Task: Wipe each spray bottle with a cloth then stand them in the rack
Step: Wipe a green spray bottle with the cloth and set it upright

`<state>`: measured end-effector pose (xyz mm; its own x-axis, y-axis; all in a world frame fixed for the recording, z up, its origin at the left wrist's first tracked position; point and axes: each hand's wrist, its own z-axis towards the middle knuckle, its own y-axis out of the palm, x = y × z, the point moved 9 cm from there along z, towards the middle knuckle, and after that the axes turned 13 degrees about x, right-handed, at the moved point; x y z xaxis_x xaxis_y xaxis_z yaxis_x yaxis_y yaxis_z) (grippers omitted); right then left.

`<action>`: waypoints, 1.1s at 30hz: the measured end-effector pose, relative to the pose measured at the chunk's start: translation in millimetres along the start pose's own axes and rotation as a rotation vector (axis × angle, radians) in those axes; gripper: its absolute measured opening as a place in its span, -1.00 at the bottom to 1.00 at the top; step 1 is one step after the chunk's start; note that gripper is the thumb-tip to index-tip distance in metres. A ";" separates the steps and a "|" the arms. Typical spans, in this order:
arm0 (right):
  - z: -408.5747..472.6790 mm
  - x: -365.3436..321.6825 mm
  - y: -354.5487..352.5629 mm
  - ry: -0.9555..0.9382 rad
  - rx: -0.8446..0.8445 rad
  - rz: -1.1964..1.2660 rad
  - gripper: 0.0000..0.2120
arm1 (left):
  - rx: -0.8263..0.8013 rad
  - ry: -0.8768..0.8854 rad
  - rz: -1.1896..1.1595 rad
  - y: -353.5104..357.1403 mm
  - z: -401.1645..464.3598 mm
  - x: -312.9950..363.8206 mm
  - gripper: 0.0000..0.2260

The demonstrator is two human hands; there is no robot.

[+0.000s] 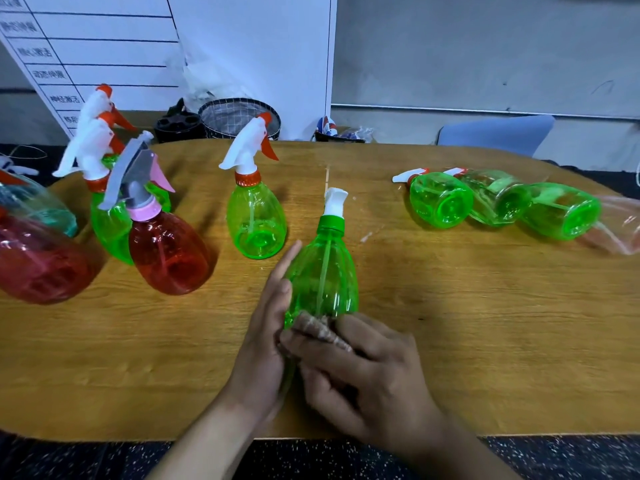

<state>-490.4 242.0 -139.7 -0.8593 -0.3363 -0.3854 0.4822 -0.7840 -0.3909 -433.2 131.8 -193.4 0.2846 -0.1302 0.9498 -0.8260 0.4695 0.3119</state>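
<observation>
A green spray bottle (322, 275) is held at the near middle of the wooden table (450, 323), its long axis running away from the body, white nozzle farthest off. The left hand (266, 327) is laid along its left flank, fingers nearly straight. A small brownish cloth (322, 329) is pinched in the right hand (367, 379) against the bottle's base — the nearer end. Wiping seems under way, probably up toward the neck. No rack can be made out; wiped bottles appear to be stood at the left (256, 216) — three lie waiting at the right (440, 199).
</observation>
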 end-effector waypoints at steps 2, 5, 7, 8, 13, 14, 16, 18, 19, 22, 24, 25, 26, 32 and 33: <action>7.7 8.3 -10.1 0.088 0.065 0.050 -0.75 | 0.000 0.036 0.028 -0.3 -2.0 1.7 -0.60; 23.1 41.8 -31.3 0.314 0.264 0.012 -0.75 | -0.014 0.092 0.137 -2.1 -3.2 -1.1 -0.59; 24.8 67.0 -32.3 0.468 0.338 0.046 -0.75 | -0.038 0.094 0.190 1.7 -2.4 -6.7 -0.56; 23.5 74.4 -27.6 0.514 0.333 0.085 -0.75 | -0.039 0.093 0.190 0.9 -1.2 -9.5 -0.56; 14.2 38.3 -12.6 0.294 0.115 0.069 -0.74 | -0.013 0.120 0.157 -2.6 0.4 -4.5 -0.61; 11.0 28.4 -10.0 0.235 0.073 0.067 -0.74 | 0.004 0.101 0.129 -2.9 0.9 -3.7 -0.61; 5.5 11.3 -4.3 0.098 0.013 0.037 -0.75 | 0.008 0.035 0.054 -1.7 0.9 -3.1 -0.61; 5.7 4.7 -5.5 0.033 0.019 0.033 -0.77 | -0.003 0.040 0.044 0.3 -1.4 0.4 -0.61; 8.5 7.4 -10.3 0.063 0.054 0.039 -0.77 | -0.004 0.061 0.069 0.4 -3.2 1.9 -0.61; 21.6 38.7 -31.4 0.297 0.260 0.047 -0.76 | -0.012 0.108 0.165 0.3 -4.2 -0.6 -0.56; 21.9 64.4 -34.9 0.464 0.358 0.069 -0.75 | -0.050 0.098 0.189 3.3 -2.7 -7.2 -0.56; 20.3 73.1 -31.4 0.515 0.355 0.080 -0.75 | -0.059 0.095 0.182 4.0 -2.5 -8.2 -0.56; 19.1 75.8 -26.7 0.523 0.324 0.084 -0.74 | -0.061 0.096 0.167 3.1 -2.0 -9.1 -0.56; 7.0 16.7 -6.4 0.116 0.059 0.004 -0.73 | 0.013 0.038 0.101 -5.1 3.3 -9.6 -0.61; 3.7 8.6 -2.7 0.048 0.037 -0.028 -0.73 | 0.010 0.024 0.082 -4.1 2.9 -8.8 -0.61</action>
<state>-499.7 239.3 -138.9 -0.8626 -0.2893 -0.4149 0.4508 -0.8119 -0.3711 -433.7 128.4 -202.9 0.2270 -0.0707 0.9713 -0.8521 0.4686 0.2333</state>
